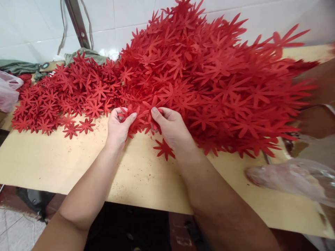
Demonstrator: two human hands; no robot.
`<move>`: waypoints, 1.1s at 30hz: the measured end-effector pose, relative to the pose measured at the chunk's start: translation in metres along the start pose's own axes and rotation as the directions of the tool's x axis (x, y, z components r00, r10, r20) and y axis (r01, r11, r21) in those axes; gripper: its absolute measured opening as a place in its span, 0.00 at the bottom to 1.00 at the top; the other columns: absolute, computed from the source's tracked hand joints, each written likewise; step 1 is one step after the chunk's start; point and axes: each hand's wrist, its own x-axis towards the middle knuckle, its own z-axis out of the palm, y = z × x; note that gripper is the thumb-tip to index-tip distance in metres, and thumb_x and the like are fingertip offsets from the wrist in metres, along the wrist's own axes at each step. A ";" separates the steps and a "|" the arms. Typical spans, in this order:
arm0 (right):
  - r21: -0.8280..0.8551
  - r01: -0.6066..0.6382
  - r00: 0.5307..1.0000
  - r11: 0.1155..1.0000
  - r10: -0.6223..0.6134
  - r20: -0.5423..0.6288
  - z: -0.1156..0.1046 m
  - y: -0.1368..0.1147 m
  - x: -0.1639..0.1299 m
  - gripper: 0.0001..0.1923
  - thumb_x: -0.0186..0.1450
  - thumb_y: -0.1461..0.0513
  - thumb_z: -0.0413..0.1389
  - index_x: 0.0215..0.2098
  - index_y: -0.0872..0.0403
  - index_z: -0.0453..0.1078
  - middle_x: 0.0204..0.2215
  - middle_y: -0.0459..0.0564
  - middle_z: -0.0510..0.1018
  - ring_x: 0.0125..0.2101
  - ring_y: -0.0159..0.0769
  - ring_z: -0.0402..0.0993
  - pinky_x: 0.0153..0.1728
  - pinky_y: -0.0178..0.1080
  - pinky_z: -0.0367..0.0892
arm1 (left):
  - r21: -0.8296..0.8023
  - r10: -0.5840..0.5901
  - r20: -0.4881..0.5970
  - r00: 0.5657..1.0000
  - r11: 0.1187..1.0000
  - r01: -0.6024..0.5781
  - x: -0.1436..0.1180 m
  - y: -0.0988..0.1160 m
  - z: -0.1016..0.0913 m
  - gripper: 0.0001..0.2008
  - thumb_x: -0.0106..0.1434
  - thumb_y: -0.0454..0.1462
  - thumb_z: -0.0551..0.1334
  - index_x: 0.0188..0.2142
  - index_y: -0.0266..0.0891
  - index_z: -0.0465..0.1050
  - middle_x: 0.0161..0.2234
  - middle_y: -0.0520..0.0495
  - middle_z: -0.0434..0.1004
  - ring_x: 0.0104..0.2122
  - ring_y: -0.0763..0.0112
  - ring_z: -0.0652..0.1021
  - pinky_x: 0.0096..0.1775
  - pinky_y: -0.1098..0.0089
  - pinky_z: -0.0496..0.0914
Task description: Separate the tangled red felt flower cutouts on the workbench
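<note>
My left hand [120,124] pinches a red flower-shaped cutout [127,113] between thumb and fingers. Close by on the right, my right hand [169,124] grips another red flower cutout [152,108], its thumb pressed on top. Both hands are at the front edge of a big heap of red flower cutouts [209,76], which fills the back and right of the table. A lower pile of smaller red flowers [70,87] spreads to the left. One loose flower [164,149] lies just below my right wrist. The fingers partly hide what they hold.
A pale wooden table [78,164] carries the piles, with small red crumbs on it. A clear plastic bag [293,177] lies at the right, and another plastic bag [9,89] is at the far left. Green cloth [83,54] and a metal post [77,22] stand by the tiled wall.
</note>
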 end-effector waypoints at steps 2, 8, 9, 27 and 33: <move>0.020 0.015 1.000 1.000 -0.015 -0.013 -0.001 0.001 0.000 0.25 0.49 0.43 0.63 0.20 0.53 0.61 0.16 0.39 0.63 0.19 0.24 0.59 0.22 0.32 0.63 | 0.000 -0.010 0.003 1.000 1.000 0.010 0.000 0.000 0.000 0.21 0.39 0.36 0.75 0.28 0.40 0.64 0.24 0.59 0.69 0.23 0.84 0.70 0.30 0.79 0.69; 0.138 -0.004 0.996 0.990 -0.009 0.092 0.000 0.010 -0.001 0.20 0.47 0.48 0.66 0.25 0.51 0.65 0.22 0.41 0.72 0.23 0.27 0.68 0.28 0.34 0.70 | -0.009 -0.023 0.028 0.999 1.000 0.024 0.000 -0.003 -0.002 0.21 0.41 0.38 0.74 0.29 0.39 0.63 0.24 0.59 0.70 0.24 0.82 0.72 0.31 0.77 0.69; 0.134 -0.018 0.995 0.991 0.005 0.096 -0.001 0.012 0.000 0.18 0.49 0.50 0.66 0.26 0.51 0.66 0.23 0.42 0.73 0.23 0.28 0.69 0.29 0.35 0.71 | -0.020 -0.022 0.016 1.000 1.000 0.022 0.001 -0.003 -0.002 0.20 0.42 0.38 0.74 0.29 0.39 0.63 0.24 0.59 0.70 0.24 0.83 0.72 0.31 0.77 0.69; 0.001 0.031 0.999 1.000 -0.031 0.039 0.011 0.015 -0.002 0.13 0.49 0.54 0.66 0.30 0.52 0.75 0.29 0.44 0.78 0.31 0.29 0.73 0.40 0.37 0.71 | -0.014 -0.021 0.095 0.995 1.000 0.022 -0.003 -0.004 -0.001 0.16 0.47 0.37 0.71 0.31 0.40 0.64 0.26 0.57 0.71 0.25 0.82 0.73 0.32 0.76 0.69; 0.065 0.023 0.999 0.998 -0.020 -0.047 0.012 0.015 0.000 0.12 0.46 0.56 0.67 0.22 0.53 0.72 0.23 0.42 0.74 0.26 0.26 0.68 0.34 0.34 0.68 | -0.025 -0.035 0.105 0.994 0.999 0.038 -0.007 -0.002 0.002 0.13 0.52 0.40 0.69 0.31 0.40 0.65 0.26 0.56 0.71 0.25 0.82 0.72 0.31 0.76 0.69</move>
